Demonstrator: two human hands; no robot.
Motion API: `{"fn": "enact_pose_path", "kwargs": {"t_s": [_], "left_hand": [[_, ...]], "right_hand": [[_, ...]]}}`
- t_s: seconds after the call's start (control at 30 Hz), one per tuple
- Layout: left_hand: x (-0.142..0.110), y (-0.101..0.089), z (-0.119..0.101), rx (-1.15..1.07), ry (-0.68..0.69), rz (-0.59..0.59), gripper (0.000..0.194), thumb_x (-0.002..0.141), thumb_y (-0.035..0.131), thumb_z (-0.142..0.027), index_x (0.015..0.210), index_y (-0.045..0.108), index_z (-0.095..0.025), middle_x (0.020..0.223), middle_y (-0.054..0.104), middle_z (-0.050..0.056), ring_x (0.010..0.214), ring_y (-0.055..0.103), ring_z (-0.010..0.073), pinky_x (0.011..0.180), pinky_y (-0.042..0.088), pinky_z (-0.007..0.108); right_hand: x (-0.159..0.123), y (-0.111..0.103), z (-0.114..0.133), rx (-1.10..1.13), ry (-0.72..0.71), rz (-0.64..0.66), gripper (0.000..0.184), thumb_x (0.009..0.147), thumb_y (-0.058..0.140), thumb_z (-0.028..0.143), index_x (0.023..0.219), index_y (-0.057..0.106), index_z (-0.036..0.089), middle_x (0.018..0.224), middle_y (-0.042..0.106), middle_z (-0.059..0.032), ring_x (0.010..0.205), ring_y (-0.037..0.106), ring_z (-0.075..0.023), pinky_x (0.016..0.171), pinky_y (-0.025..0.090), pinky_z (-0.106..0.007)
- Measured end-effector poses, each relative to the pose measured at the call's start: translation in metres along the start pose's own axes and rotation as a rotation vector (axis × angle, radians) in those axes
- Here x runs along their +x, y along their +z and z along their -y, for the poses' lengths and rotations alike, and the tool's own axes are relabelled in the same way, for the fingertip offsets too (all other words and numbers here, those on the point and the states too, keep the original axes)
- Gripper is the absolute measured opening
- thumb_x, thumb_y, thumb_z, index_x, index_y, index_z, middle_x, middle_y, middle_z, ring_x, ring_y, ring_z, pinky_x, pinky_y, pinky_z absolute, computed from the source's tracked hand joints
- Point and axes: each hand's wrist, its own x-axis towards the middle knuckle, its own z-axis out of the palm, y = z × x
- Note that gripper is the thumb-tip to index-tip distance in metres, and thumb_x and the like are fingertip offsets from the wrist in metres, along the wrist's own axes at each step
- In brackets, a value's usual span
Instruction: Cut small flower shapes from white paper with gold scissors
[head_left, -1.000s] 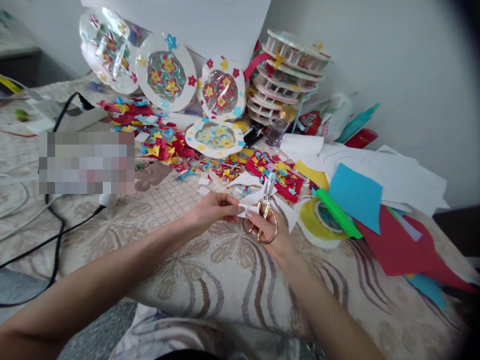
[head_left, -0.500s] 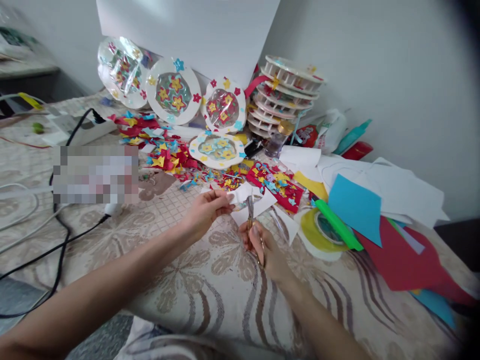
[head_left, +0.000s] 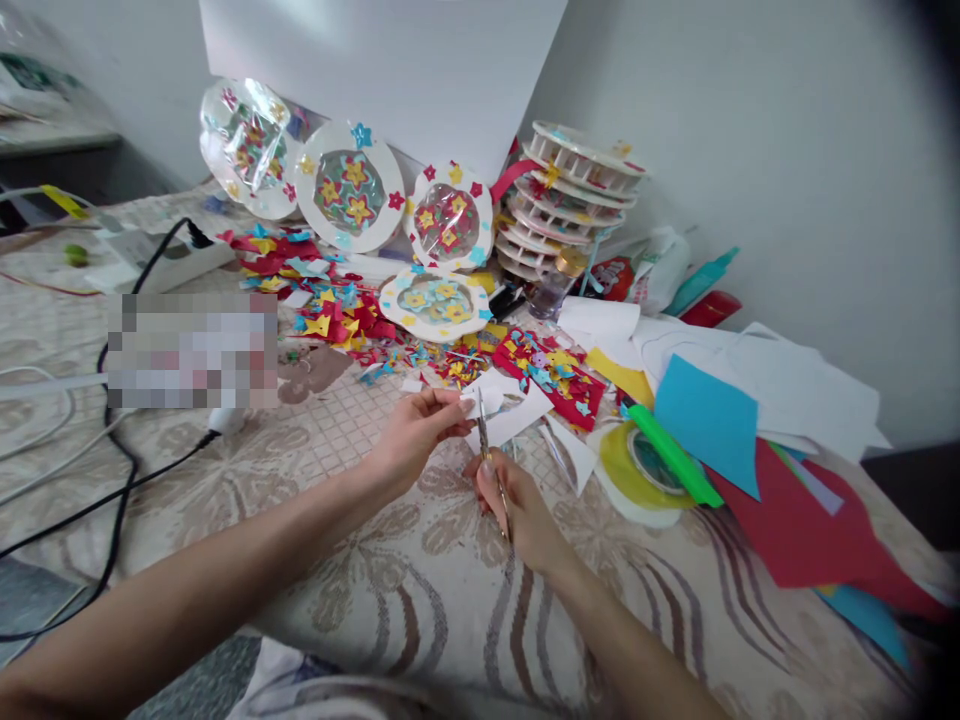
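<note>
My right hand (head_left: 517, 508) grips the scissors (head_left: 484, 435), hiding most of their gold handles (head_left: 506, 522). My left hand (head_left: 411, 437) pinches white paper (head_left: 491, 401), its outline lost against scraps (head_left: 519, 420); paper and scissors are left of the tape (head_left: 626, 464).

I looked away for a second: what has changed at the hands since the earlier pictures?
The scissors have swung left and turned edge-on, bringing their blades to the small white paper. The right hand moved with them, its fingertips now off the paper but its grip on the scissors kept. The left hand still pinches the paper; the colored scraps lie unchanged.
</note>
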Motion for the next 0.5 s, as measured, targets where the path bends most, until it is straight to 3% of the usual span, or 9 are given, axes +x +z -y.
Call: {"fn": "enact_pose_path", "kwargs": {"t_s": [0.5], "left_hand": [[-0.0007,0.0006,-0.0022,0.02,0.007,0.01,0.022,0.068,0.076,-0.029,0.075,0.063,-0.013,0.068,0.065,0.0,0.059,0.059,0.0076,0.064,0.047,0.022]], "right_hand": [[-0.0005,0.0,0.004,-0.02,0.012,-0.012,0.043,0.086,0.04,0.062,0.07,0.038,0.022,0.061,0.04,0.0046,0.058,0.041,-0.012,0.053,0.03,-0.027]]}}
